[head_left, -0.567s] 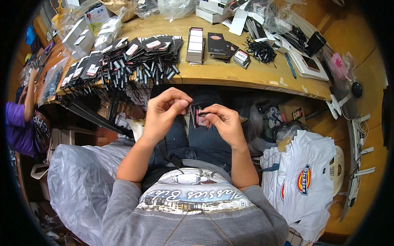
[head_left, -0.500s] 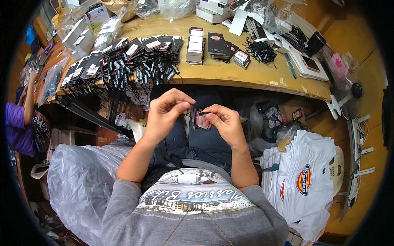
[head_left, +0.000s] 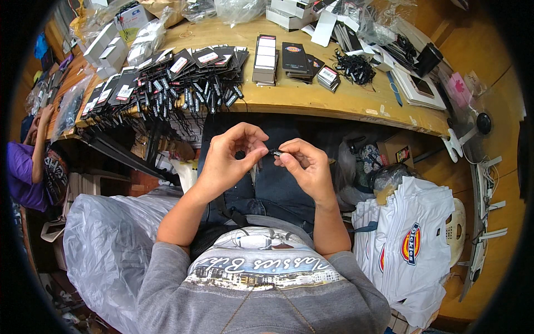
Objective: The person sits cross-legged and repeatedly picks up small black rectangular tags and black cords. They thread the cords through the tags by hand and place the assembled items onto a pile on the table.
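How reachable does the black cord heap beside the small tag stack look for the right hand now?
Probably yes: bare tabletop lies before the cord heap and nothing seems to cover it, though the right hand pinches a small black piece it may need to put down.

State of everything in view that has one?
Left hand: curled, grip unclear
Right hand: pinching
Small black piece: between right thumb and fingers
Corded tags: heaped, overlapping
Loose black cords: bunched, tangled
White shirts: piled
Large plastic bag: crumpled
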Action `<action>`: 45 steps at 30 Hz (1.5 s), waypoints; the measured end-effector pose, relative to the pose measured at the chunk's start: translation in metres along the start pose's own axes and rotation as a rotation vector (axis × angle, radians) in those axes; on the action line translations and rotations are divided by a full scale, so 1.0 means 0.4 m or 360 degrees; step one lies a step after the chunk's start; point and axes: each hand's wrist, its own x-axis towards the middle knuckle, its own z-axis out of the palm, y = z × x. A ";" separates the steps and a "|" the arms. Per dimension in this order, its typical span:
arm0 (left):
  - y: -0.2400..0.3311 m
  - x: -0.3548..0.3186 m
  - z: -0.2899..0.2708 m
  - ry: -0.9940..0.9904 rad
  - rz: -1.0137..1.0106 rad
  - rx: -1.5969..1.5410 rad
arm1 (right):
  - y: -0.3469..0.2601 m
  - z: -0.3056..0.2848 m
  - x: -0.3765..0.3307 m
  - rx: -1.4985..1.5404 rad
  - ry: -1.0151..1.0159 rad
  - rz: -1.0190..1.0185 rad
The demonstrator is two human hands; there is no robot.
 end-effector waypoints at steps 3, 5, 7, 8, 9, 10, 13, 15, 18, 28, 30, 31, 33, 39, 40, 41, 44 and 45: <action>-0.004 0.001 0.002 0.0036 0.0069 0.0010 | -0.007 0.002 -0.001 0.0037 -0.0013 0.0065; -0.002 0.001 0.003 0.0045 0.0078 0.0018 | -0.011 0.005 -0.001 0.0114 -0.0029 0.0132; 0.000 0.001 0.003 0.0040 0.0072 0.0027 | -0.012 0.007 -0.001 0.0142 -0.0037 0.0169; 0.001 0.001 0.002 0.0038 0.0069 0.0030 | -0.012 0.007 0.000 0.0133 -0.0037 0.0172; 0.002 0.001 0.001 0.0028 0.0087 0.0065 | -0.012 0.007 0.000 0.0123 -0.0037 0.0175; 0.002 0.001 -0.001 0.0020 0.0102 0.0102 | -0.014 0.009 0.001 0.0009 -0.0023 0.0137; 0.005 0.000 -0.001 0.0020 0.0182 0.0232 | -0.022 0.012 0.003 -0.0239 0.0009 0.0048; 0.010 0.000 0.001 0.0016 0.0218 0.0284 | -0.024 0.012 0.003 -0.0277 0.0018 0.0023; 0.009 0.003 0.004 -0.0009 0.0225 0.0274 | -0.021 0.012 0.000 -0.0367 0.0023 0.0064; -0.025 0.028 0.010 -0.0156 -0.0002 0.0107 | -0.015 0.013 0.001 -0.0377 0.0043 0.0104; -0.041 0.038 0.011 -0.0182 -0.0136 -0.0117 | 0.005 0.005 -0.004 -0.0319 0.0026 0.0178; -0.051 0.051 0.011 -0.0207 -0.0228 -0.0304 | 0.015 -0.001 -0.001 -0.0146 0.0031 0.0270; -0.094 0.067 0.019 -0.0196 -0.0348 -0.0585 | 0.034 -0.011 0.014 0.0201 0.0033 0.0447; -0.230 0.112 0.057 -0.0335 -0.0702 -0.1154 | 0.135 0.005 0.070 0.0239 0.0791 0.0342; -0.237 0.118 0.053 -0.0423 -0.0726 -0.1186 | 0.147 0.004 0.080 0.0136 0.0911 0.0291; -0.240 0.121 0.058 -0.0418 -0.0724 -0.1262 | 0.154 0.001 0.088 0.0080 0.0952 0.0291; -0.240 0.130 0.071 -0.0420 -0.0738 -0.1408 | 0.168 0.007 0.100 -0.0592 0.1111 0.0077; -0.238 0.133 0.070 -0.0431 -0.0757 -0.1404 | 0.170 0.009 0.104 -0.0754 0.1154 0.0043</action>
